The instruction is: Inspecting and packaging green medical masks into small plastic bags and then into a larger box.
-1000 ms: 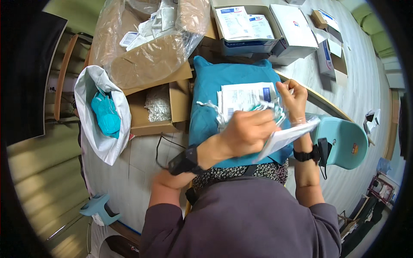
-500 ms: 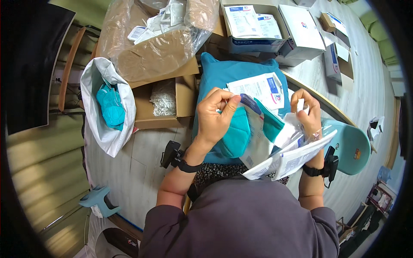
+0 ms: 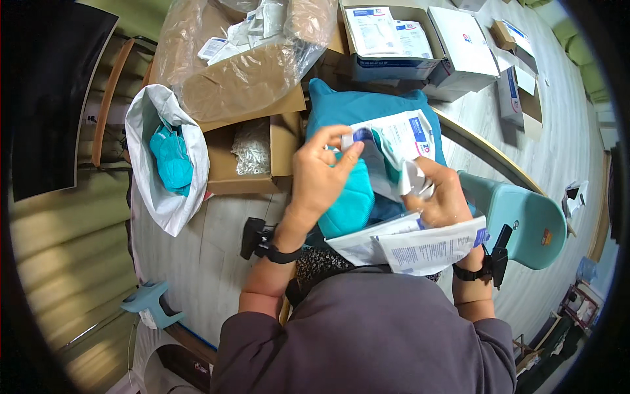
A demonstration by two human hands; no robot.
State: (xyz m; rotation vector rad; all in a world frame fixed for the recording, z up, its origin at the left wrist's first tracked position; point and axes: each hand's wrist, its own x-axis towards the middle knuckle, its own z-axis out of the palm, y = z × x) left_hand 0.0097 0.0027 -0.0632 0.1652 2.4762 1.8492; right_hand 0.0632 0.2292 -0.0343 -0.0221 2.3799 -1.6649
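My left hand [image 3: 323, 174] pinches the top edge of a clear-and-white pouch [image 3: 379, 172] and holds it up. Inside its opening shows part of a teal folded mask [image 3: 392, 169]. My right hand [image 3: 443, 197] is closed at the pouch's right side, its fingers around a crumpled white piece [image 3: 415, 178] whose kind I cannot make out. Printed white packets [image 3: 430, 248] hang below that palm and seem held by it too. Another teal mask [image 3: 353, 207] lies beside my left hand on the blue cushion [image 3: 361, 100]. A flat printed packet [image 3: 420, 134] rests farther up the cushion.
On the left stands a white bag [image 3: 139, 171] of teal masks, beside a carton [image 3: 223, 180] holding small white pieces. Behind is a plastic-lined carton [image 3: 236, 92] of sachets. A box [image 3: 394, 69] of packets stands at the back; a light-blue stool [image 3: 535, 230] is at right.
My right hand has moved left and down against the pouch, and the packets under it swung left. The teal mask in the pouch shows less than before. My left hand shifted slightly left.
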